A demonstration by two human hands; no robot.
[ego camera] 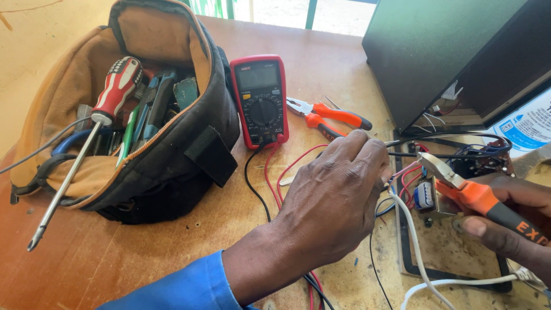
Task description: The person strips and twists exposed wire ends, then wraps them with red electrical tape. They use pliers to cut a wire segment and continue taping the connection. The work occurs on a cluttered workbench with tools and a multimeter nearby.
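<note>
The left hand point(333, 195) pinches thin wires point(402, 172) between closed fingertips, just beside a small blue transformer point(423, 195) on the opened device's base point(453, 252). The right hand point(511, 224) grips orange-handled cutters point(468, 192) — jaws pointing toward those wires. On the tabletop point(172, 252) behind — a red multimeter point(260, 100), orange pliers point(330, 117) and an open tool bag point(143, 115).
</note>
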